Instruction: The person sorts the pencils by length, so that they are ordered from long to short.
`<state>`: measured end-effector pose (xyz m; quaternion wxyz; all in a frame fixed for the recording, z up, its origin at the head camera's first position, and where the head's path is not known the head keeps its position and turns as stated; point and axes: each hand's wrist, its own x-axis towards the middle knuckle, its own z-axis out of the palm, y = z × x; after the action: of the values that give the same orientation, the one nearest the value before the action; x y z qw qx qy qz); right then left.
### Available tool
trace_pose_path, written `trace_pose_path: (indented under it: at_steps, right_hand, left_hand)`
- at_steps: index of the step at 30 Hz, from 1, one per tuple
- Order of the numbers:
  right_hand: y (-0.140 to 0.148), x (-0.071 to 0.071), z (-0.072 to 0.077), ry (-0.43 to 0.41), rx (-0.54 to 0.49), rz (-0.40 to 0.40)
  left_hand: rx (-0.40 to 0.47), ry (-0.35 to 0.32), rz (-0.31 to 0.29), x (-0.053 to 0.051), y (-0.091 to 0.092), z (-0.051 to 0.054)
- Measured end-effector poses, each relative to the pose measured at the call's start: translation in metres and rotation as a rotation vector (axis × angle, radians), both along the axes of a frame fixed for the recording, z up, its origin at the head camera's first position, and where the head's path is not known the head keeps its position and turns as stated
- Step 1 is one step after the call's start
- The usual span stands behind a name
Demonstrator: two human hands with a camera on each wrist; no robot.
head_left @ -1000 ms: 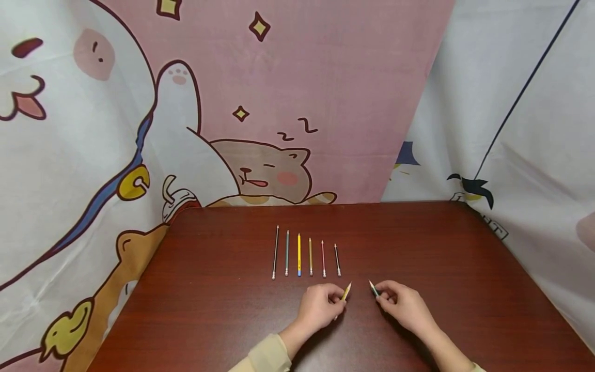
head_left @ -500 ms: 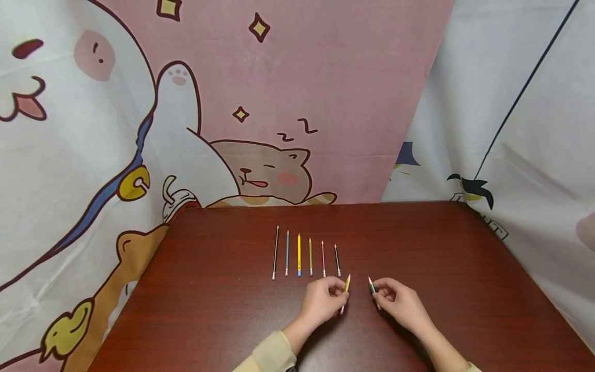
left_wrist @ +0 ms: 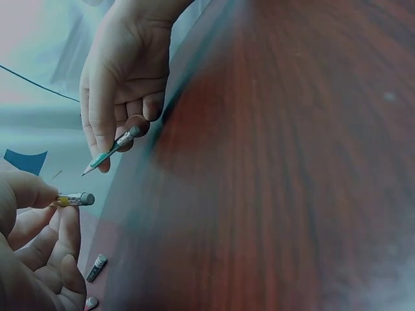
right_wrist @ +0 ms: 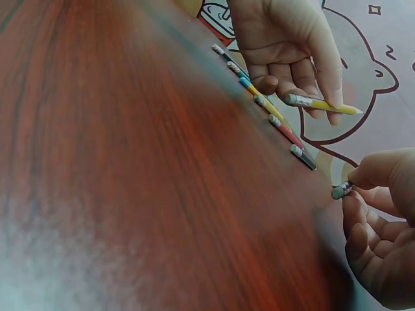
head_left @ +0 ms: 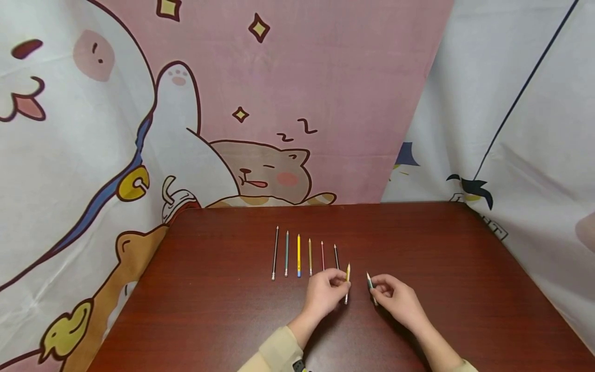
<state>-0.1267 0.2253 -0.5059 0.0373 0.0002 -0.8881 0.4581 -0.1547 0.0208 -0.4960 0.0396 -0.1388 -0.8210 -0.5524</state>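
Between thumb and fingers my left hand [head_left: 326, 292] pinches a short yellow pencil [head_left: 347, 276], its sharpened tip pointing away from me and its eraser end toward me. My right hand [head_left: 401, 299] pinches a short green pencil [head_left: 370, 283], tip also forward. In the left wrist view the green pencil [left_wrist: 110, 152] shows a pale eraser and a dark point. A gap separates the two pencils. The left hand lies just in front of a red pencil [head_left: 323, 254] and a short black pencil [head_left: 336, 256], covering their near ends in the head view.
Left of those lie a long black pencil [head_left: 276, 253], a teal pencil [head_left: 286, 253], a bright yellow pencil [head_left: 299, 253] and a dull gold pencil [head_left: 310, 256], side by side on the brown table [head_left: 209, 310]. A printed cloth [head_left: 353, 103] hangs behind.
The left hand has moved forward and slightly right, turning the yellow pencil more upright in view and covering the red and short black pencils' ends. The right hand has shifted slightly forward and left.
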Motion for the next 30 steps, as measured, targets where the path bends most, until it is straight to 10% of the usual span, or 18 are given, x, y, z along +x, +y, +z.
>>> trace_pose_path:
  at_steps: [19,30]
  right_hand:
    - [-0.009,-0.015,-0.001,0.064,-0.025,-0.047]
    - [-0.008,-0.023,-0.002,0.061,-0.019,-0.083]
  left_hand:
    - [0.007,-0.013,0.132,-0.015,0.014,0.002]
    - [-0.129,0.17,0.278,-0.026,0.026,-0.008]
